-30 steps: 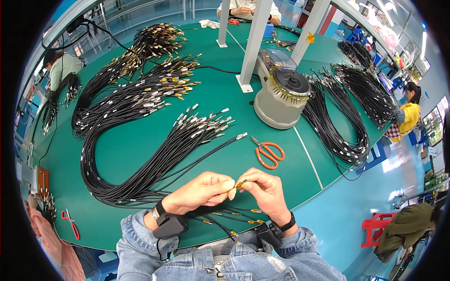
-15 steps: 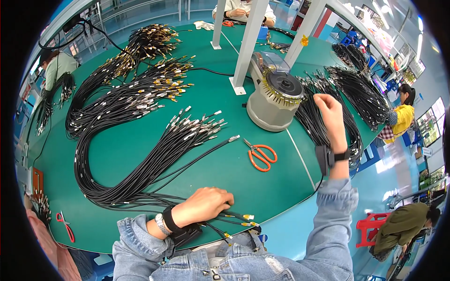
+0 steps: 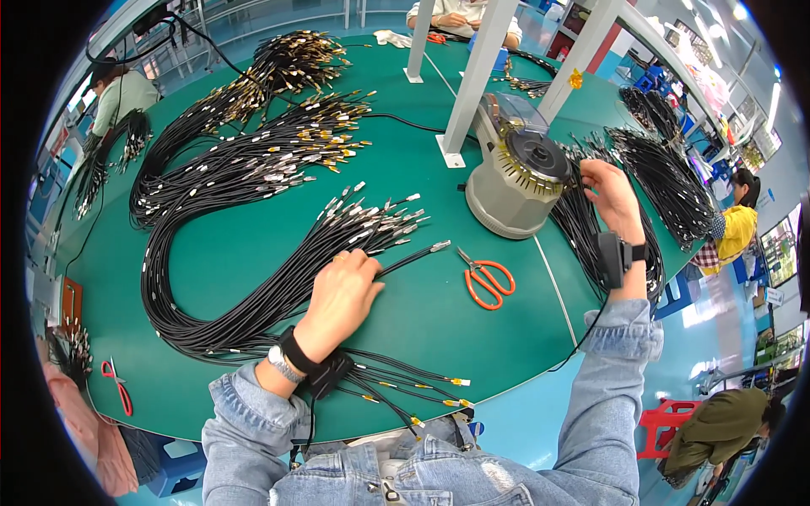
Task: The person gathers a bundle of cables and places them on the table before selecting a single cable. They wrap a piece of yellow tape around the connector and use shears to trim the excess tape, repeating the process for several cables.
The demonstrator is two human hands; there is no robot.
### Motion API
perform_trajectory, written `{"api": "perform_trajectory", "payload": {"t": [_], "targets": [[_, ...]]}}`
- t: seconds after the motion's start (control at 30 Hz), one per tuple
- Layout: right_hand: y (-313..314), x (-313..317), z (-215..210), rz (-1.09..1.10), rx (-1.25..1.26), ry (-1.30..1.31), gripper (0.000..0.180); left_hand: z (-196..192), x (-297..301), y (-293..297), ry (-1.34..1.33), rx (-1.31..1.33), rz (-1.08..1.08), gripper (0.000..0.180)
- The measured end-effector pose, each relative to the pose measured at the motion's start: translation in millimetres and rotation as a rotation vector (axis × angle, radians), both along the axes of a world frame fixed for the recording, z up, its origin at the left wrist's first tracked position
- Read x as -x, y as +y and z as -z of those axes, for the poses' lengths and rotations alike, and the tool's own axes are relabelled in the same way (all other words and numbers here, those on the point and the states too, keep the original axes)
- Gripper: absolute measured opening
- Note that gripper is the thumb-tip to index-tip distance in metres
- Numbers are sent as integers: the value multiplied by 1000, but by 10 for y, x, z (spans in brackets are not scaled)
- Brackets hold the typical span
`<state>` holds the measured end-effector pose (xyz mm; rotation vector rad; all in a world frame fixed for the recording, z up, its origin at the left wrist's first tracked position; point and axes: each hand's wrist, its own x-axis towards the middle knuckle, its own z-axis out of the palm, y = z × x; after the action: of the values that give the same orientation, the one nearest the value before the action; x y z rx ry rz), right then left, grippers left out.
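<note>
My left hand (image 3: 342, 295) lies over the near strands of a black cable bundle (image 3: 253, 316), its fingers bent round a black cable (image 3: 413, 257) with a silvery connector end; the fingertips are partly hidden. At the right rim of a grey round label dispenser (image 3: 515, 194), my right hand (image 3: 612, 196) holds its thumb and fingers close together in a pinch. Whatever sits between them is too small to make out. Yellowish tabs ring the dispenser's dark wheel. Orange-handled cutters (image 3: 488, 282) lie between my hands. Several cable ends with yellow tags (image 3: 456, 382) spread out near the table's front edge.
More black cable bundles lie at the far left (image 3: 295, 63) and right (image 3: 666, 185) of the green table (image 3: 439, 337). Grey metal posts (image 3: 477, 84) rise behind the dispenser. Red scissors (image 3: 118, 388) lie at the left edge. A person (image 3: 460, 17) works across the table.
My left hand has moved forward from the table's front edge onto the cable bundle. My right hand has come down slightly to the dispenser's rim. The whole view has shifted a little.
</note>
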<state>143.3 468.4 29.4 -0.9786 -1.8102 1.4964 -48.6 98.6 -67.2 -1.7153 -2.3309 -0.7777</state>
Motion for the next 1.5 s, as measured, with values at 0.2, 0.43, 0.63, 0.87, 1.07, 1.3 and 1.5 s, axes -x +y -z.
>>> {"api": "perform_trajectory", "payload": {"t": [0.2,0.43,0.63,0.87,1.07,1.3,1.5], "targets": [[-905,27,-85,-195,115,337,11,224,96,5,1,112,-44,14],[-1822,-119,179,-311,150,360,12,174,61,25,171,62,-75,12],[-2137,-237,424,-290,247,409,12,31,37,33,204,-21,-125,14],[-2518,-215,571,-215,416,535,12,-227,-164,78,-424,-163,112,15],[-2850,-116,583,-137,396,643,6,-551,-484,138,-597,-301,279,10],[-2948,-28,599,-81,249,660,3,-530,-658,-17,-823,-347,208,6],[-3029,82,678,-103,238,651,7,-380,-777,-179,-1170,-339,150,6]]}}
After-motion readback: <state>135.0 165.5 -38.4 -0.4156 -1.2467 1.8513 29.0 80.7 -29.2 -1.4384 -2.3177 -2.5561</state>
